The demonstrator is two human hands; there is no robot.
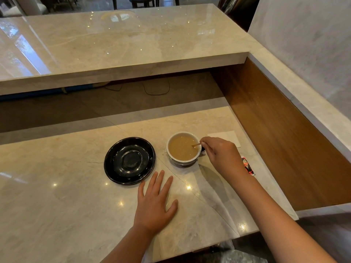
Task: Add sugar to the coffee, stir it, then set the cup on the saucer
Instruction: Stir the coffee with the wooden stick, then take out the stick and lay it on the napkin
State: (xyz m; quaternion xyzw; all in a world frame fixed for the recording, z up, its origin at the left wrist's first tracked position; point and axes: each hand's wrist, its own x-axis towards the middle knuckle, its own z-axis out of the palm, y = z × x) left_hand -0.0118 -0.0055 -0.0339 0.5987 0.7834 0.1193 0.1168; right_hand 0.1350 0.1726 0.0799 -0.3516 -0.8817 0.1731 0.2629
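A white cup (183, 162) of light brown milky coffee stands on the marble counter, right of a black glossy saucer (129, 160) that holds nothing. My right hand (222, 154) is just right of the cup, its fingers pinched on a thin wooden stirrer (196, 145) whose tip dips into the coffee. My left hand (154, 202) lies flat on the counter with fingers spread, in front of the saucer and cup, touching neither.
A white napkin (226, 136) lies behind my right hand. A torn red and black sachet (247, 166) lies partly hidden by my right wrist. A raised marble ledge (121, 54) runs across the back; a wood panel (284, 133) walls the right side.
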